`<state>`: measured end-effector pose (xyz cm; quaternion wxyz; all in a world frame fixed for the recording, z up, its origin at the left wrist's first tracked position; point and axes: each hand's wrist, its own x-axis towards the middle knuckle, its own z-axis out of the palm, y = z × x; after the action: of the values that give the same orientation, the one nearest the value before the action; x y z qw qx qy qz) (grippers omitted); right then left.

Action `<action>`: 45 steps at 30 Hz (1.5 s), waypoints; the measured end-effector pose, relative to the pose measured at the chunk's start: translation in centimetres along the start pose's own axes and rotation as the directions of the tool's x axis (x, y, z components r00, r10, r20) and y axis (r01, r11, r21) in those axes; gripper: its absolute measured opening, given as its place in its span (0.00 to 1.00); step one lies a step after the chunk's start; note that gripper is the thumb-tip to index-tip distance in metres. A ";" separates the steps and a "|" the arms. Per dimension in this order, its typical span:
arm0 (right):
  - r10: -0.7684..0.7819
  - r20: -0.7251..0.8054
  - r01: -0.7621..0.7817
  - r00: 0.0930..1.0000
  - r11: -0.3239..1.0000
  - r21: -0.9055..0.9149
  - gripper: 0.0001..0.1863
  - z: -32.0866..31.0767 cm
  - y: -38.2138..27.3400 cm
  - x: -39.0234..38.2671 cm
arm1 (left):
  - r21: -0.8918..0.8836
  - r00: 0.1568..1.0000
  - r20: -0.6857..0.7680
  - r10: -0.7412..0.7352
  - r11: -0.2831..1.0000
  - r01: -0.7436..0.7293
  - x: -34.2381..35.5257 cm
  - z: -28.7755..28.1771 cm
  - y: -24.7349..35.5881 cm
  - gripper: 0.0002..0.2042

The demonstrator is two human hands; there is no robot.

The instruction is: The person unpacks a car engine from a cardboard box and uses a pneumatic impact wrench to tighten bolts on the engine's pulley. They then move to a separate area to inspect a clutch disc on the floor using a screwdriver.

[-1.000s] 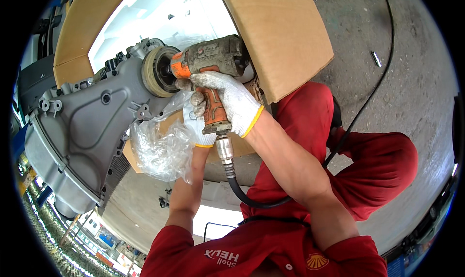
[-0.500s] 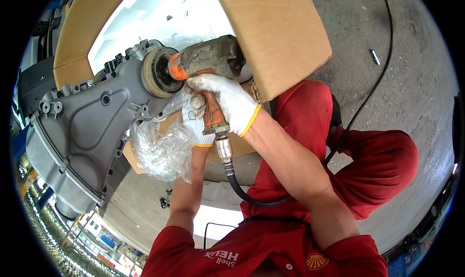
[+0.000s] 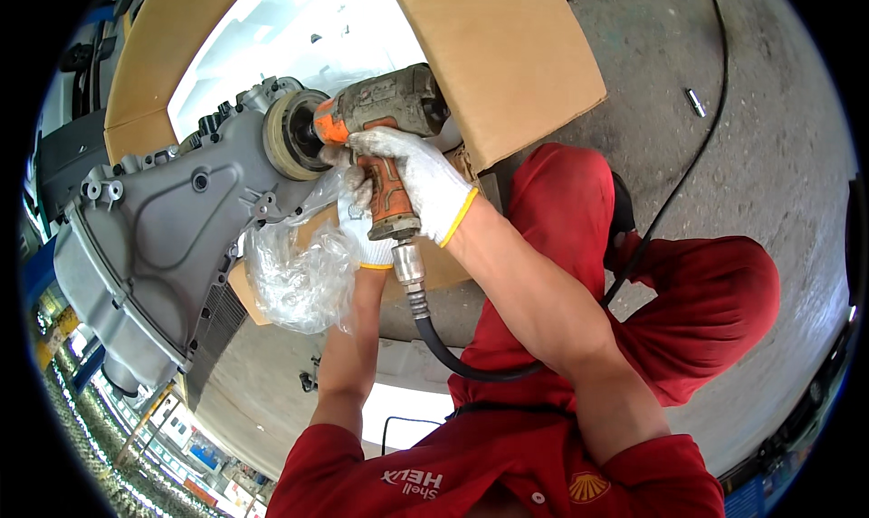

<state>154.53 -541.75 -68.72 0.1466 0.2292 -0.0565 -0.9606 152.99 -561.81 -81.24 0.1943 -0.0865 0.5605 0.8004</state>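
A grey and orange air impact wrench [image 3: 385,106] lies with its nose against the middle of a round pulley [image 3: 288,138]. My right hand [image 3: 421,169], in a white glove with a yellow cuff, is closed round its orange handle. Behind that handle is my gloved left hand [image 3: 355,217], its curled fingers close under the wrench's nose beside the pulley; what they grip is hidden. The pulley sits on the end of a grey metal engine [image 3: 172,237]. A black air hose [image 3: 444,350] joins the handle's foot through a metal fitting [image 3: 409,263].
Crumpled clear plastic [image 3: 300,278] hangs by my left wrist. An open cardboard box [image 3: 507,56] with white lining surrounds the engine's far side. On the concrete floor at right lie a small metal cylinder [image 3: 695,102] and a dark hose [image 3: 701,156].
The wrench's handle and my right hand have shifted slightly left. The nose stays at the pulley, and my left fingers have moved a little up and left toward it.
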 end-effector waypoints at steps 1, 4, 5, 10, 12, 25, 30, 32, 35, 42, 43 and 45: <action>-0.001 0.051 0.000 0.999 1.000 0.025 0.10 -0.2 0.0 0.2 | 0.114 0.999 -0.007 0.053 0.992 -0.052 -0.7 1.6 0.3 0.14; -0.023 -0.006 0.023 1.000 0.999 -0.036 0.11 -0.1 -0.1 0.6 | 0.440 0.976 0.186 0.111 0.879 -0.184 -0.8 3.6 2.5 0.14; -0.036 0.015 0.037 0.999 0.997 -0.061 0.12 0.1 0.0 0.5 | 0.441 0.971 0.216 0.101 0.877 -0.190 -1.0 3.6 2.9 0.14; -0.089 -0.033 0.081 0.995 0.977 -0.198 0.13 1.8 1.3 -1.2 | 0.289 0.971 0.178 0.161 0.934 -0.208 -0.8 0.8 0.8 0.13; -0.125 -0.082 0.104 0.989 0.969 -0.223 0.12 1.7 1.7 -1.0 | 0.578 0.925 0.262 0.276 0.722 -0.380 -0.7 1.1 0.9 0.12; -0.187 -0.130 0.151 0.974 0.958 -0.244 0.10 2.9 1.9 -1.6 | 0.805 0.846 0.412 0.339 0.300 -0.512 -0.9 5.9 5.2 0.11; -0.042 -0.053 0.039 0.998 0.998 -0.056 0.08 2.1 0.0 -0.8 | 0.781 0.732 0.583 0.352 0.005 -0.625 -1.7 7.8 8.0 0.12; -0.018 -0.066 0.019 0.998 1.000 0.021 0.08 2.6 0.4 -1.3 | 0.844 0.824 0.534 0.190 -0.069 -0.531 -1.5 6.8 7.7 0.12; -0.041 -0.054 0.036 0.998 0.996 -0.076 0.09 2.0 -0.5 -1.2 | 0.843 0.812 0.534 0.238 -0.069 -0.534 -1.5 7.0 8.1 0.12; 0.188 0.066 -0.194 0.980 0.976 0.100 0.22 4.3 -1.6 -2.4 | 0.877 0.839 0.466 0.281 -0.016 -0.481 -2.2 5.7 7.8 0.13; 0.133 0.002 -0.133 0.991 0.989 0.066 0.21 4.9 -1.3 -2.7 | 0.874 0.838 0.473 0.272 -0.021 -0.486 -2.2 5.8 7.8 0.13; -0.019 -0.048 0.006 0.999 0.970 -0.242 0.17 6.1 -0.9 -3.5 | 0.903 0.867 0.413 0.280 0.001 -0.430 -2.1 6.5 8.4 0.13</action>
<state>154.52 -539.60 -61.97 0.1687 0.2341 0.0660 -0.9552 151.96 -558.69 -70.93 0.0244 0.2539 0.9345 0.2483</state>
